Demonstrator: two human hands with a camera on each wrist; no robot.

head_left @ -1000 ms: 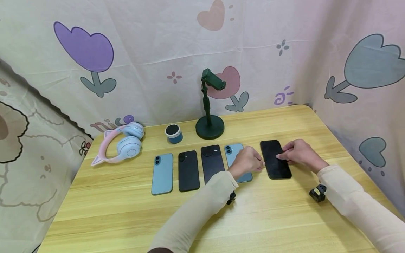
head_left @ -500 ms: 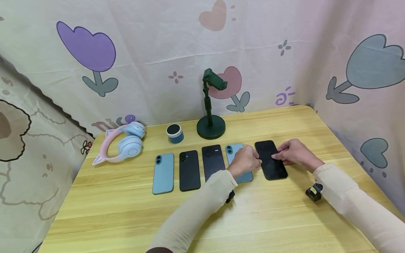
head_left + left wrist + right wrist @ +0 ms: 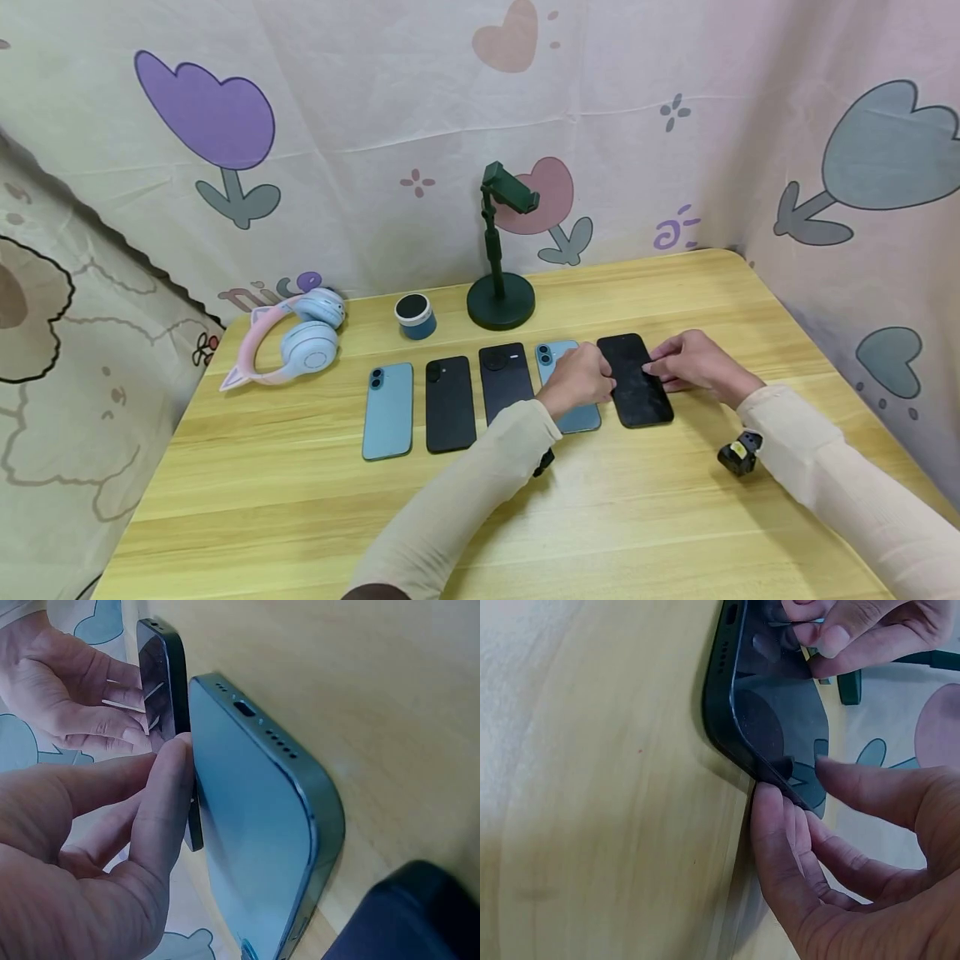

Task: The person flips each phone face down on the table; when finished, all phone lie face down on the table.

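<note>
A smartphone with its dark screen up [image 3: 637, 396] lies at the right end of a row of phones. My right hand [image 3: 697, 365] pinches its right edge, fingers along the side and thumb over the glass, as the right wrist view shows. My left hand [image 3: 581, 381] reaches over a light blue smartphone [image 3: 587, 420] lying back up. Its fingertips [image 3: 176, 746] are right at the narrow gap between the blue phone and the dark-screened one. The left wrist view shows the blue phone's charging port end close up.
Further left lie a dark smartphone with a round camera [image 3: 498, 375], a black smartphone [image 3: 450, 408] and another light blue one [image 3: 387, 412]. Behind stand a green phone stand [image 3: 501, 302] and a small blue jar-like cylinder [image 3: 416, 318]. Cat-ear headphones [image 3: 300, 342] lie at the back left.
The dark-screened phone has slid left across the table with my right hand, ending close beside the blue phone. My left hand has stayed nearly in place, its fingers drawn in a little.
</note>
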